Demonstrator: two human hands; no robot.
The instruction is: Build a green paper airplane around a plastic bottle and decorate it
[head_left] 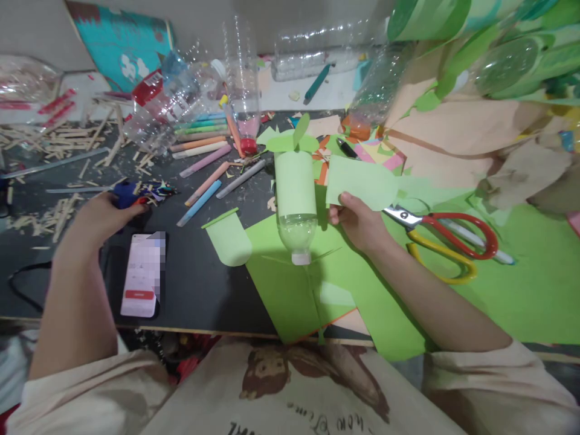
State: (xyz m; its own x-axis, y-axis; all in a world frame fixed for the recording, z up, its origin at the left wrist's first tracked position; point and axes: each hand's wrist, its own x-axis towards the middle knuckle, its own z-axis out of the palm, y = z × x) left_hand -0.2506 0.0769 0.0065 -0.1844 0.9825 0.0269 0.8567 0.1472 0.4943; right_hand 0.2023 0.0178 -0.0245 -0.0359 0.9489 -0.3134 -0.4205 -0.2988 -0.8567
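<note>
My right hand (pixel 357 220) pinches the lower left corner of a light green paper piece (pixel 362 181), holding it up beside an upside-down plastic bottle (pixel 296 205) wrapped in light green paper with green paper leaves on top. My left hand (pixel 102 214) reaches out to the left and closes on a dark blue object (pixel 127 194) lying among coloured scraps. A phone (pixel 142 275) with a lit screen lies just below that hand. A rounded light green paper cut-out (pixel 229 238) lies between the phone and the bottle.
Red and yellow scissors (pixel 446 241) lie on green paper sheets (pixel 521 290) at right, a pen under them. Coloured markers (pixel 203 163), empty plastic bottles (pixel 181 96) and wooden sticks (pixel 58 142) litter the dark table (pixel 203 296). Tan and green paper (pixel 457 127) piles up far right.
</note>
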